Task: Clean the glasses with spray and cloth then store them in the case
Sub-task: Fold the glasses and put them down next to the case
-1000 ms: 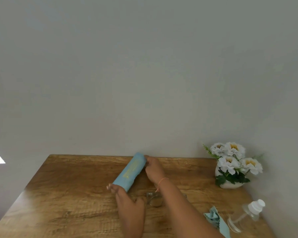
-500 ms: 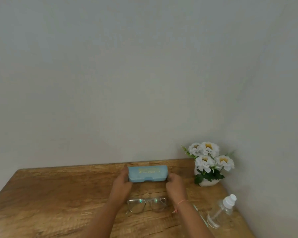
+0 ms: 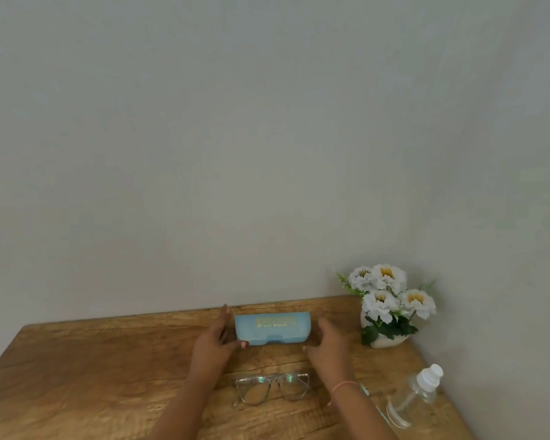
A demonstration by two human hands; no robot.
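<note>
Swung square, the shut case (image 3: 272, 328) now lies far on the desk (image 3: 92, 376), left hand (image 3: 215, 342) and right hand (image 3: 327, 344) easing to a wide grip, glasses (image 3: 272, 389) near, apparently still uncleaned.

Light is soft, even, moderately bright; its source cannot be told. The wall (image 3: 267, 122) is greyer at top, paler lower down. Faint shadow lies under the case (image 3: 272, 328). Green glints mark the glasses (image 3: 272, 390) at the lenses. The table (image 3: 92, 376) edges bow (wide-angle distortion). Fine detail is smeared throughout.
</note>
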